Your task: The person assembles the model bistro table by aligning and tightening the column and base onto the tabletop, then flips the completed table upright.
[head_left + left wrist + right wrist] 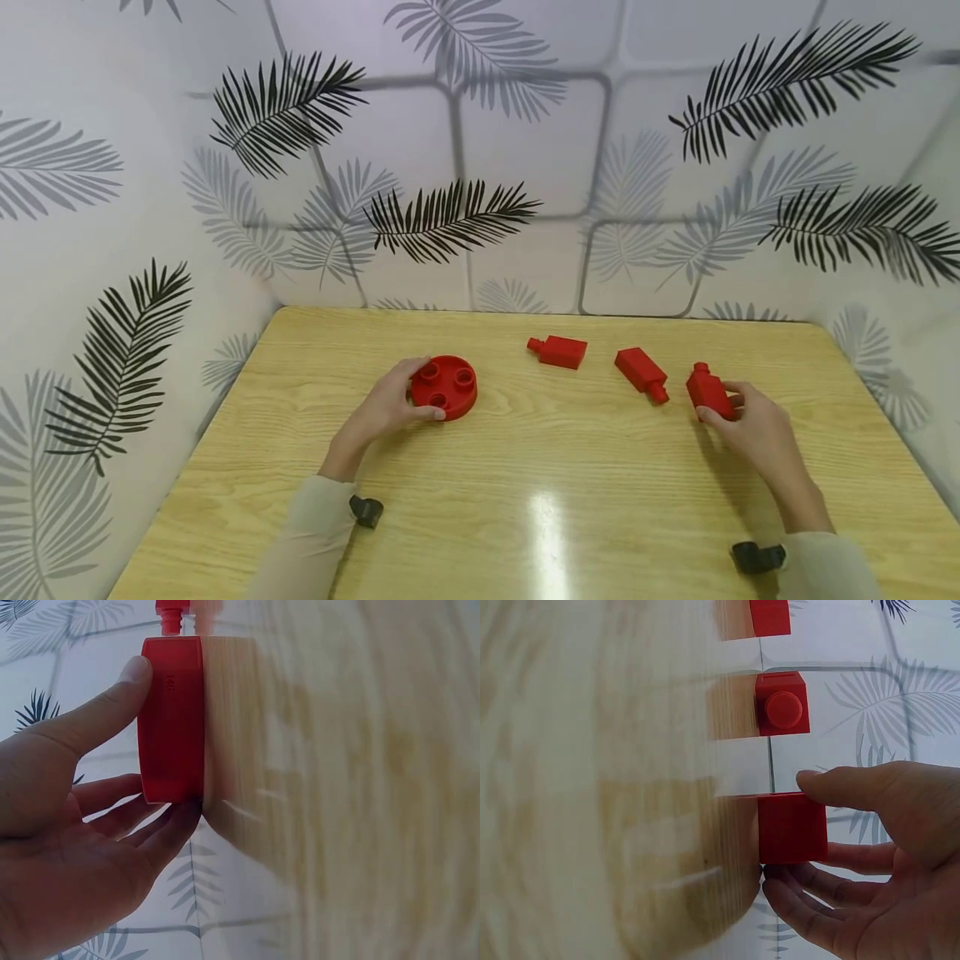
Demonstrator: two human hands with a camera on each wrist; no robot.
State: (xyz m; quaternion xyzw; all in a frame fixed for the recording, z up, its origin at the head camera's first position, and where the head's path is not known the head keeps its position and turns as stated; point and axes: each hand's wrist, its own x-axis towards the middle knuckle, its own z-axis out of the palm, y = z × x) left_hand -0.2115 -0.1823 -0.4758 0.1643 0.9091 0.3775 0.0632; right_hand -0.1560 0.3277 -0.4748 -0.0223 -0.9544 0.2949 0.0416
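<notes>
On the left of the table, my left hand (384,403) grips a round red holder (450,386) with three raised ring sockets in its top. In the left wrist view, the thumb presses one side of the holder's rim (171,724) and the fingers curl at the other. To the right, my right hand (761,433) holds a red bottle-shaped block (707,392) between thumb and fingers, its knobbed neck pointing to the back. The right wrist view shows the block's square end (793,829) close against the table.
Two more red bottle-shaped blocks lie between the hands. One block (562,352) points its neck left; the other block (640,369) points its neck toward the front right. Behind the wooden table (480,483) rises a leaf-patterned wall (517,267).
</notes>
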